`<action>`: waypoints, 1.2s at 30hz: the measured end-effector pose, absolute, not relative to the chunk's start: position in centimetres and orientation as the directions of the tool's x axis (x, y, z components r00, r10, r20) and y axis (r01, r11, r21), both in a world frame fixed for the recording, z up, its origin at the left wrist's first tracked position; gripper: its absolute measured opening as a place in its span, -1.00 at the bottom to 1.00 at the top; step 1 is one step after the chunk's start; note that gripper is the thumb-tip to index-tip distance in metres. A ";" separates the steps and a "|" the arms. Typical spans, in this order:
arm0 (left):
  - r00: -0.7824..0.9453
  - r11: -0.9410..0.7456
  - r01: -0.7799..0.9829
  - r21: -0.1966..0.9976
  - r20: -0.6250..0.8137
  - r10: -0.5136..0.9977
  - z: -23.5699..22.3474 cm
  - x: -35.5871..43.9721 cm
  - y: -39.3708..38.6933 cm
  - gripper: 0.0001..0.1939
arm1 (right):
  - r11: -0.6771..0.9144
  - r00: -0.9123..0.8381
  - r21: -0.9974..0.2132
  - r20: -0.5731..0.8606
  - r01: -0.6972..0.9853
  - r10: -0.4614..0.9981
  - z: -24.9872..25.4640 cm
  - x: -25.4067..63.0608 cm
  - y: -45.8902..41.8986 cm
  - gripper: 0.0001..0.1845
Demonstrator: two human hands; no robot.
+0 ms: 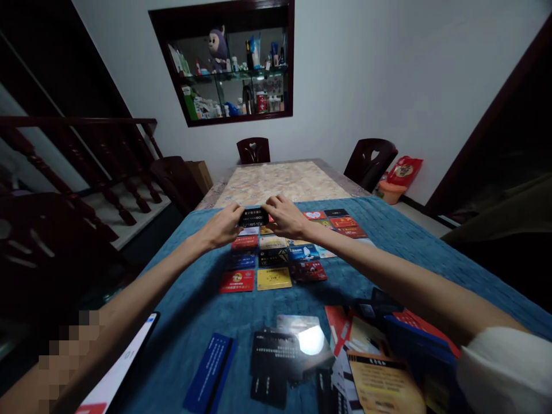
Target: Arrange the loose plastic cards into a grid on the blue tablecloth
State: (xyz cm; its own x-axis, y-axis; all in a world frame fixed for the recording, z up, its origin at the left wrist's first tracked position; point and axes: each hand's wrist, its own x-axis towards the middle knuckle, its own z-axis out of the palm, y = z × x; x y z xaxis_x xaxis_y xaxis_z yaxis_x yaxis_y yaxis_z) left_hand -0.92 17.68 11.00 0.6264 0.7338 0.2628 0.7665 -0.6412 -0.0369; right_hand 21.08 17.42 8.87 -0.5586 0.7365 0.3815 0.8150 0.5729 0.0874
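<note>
A black card (253, 217) with pale lettering is held by its sides at the far end of the card rows. My left hand (225, 226) pinches its left edge, and my right hand (285, 217) grips its right edge. Below the hands, several cards lie side by side in rows on the blue cloth (185, 270). The nearest row has a red card (237, 280), a yellow card (275, 278) and a dark red card (309, 271). A blue card (303, 253) lies just behind. My hands and right forearm hide parts of the farther rows.
Loose black cards (276, 353) and a blue card (210, 371) lie close to me. A mixed card pile (379, 374) sits under my right forearm. At the left edge is a lit phone (125, 368). Chairs (371, 163) surround the table; a shelf niche (233, 75) is behind.
</note>
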 end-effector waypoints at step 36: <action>0.479 -0.479 0.878 0.002 -0.002 0.878 3.8 -2.9 33.2 -0.67 | 0.440 -0.439 -0.005 0.023 0.898 0.898 4.0 15.5 29.9 -0.46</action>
State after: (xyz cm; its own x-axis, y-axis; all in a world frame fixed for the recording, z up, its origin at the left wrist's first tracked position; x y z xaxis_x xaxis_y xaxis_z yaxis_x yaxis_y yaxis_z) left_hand -2.93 33.17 3.78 0.4786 0.8781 -0.0017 0.8781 -0.4786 0.0024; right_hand 15.53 29.90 4.04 -0.4393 0.8980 0.0234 0.8982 0.4395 -0.0049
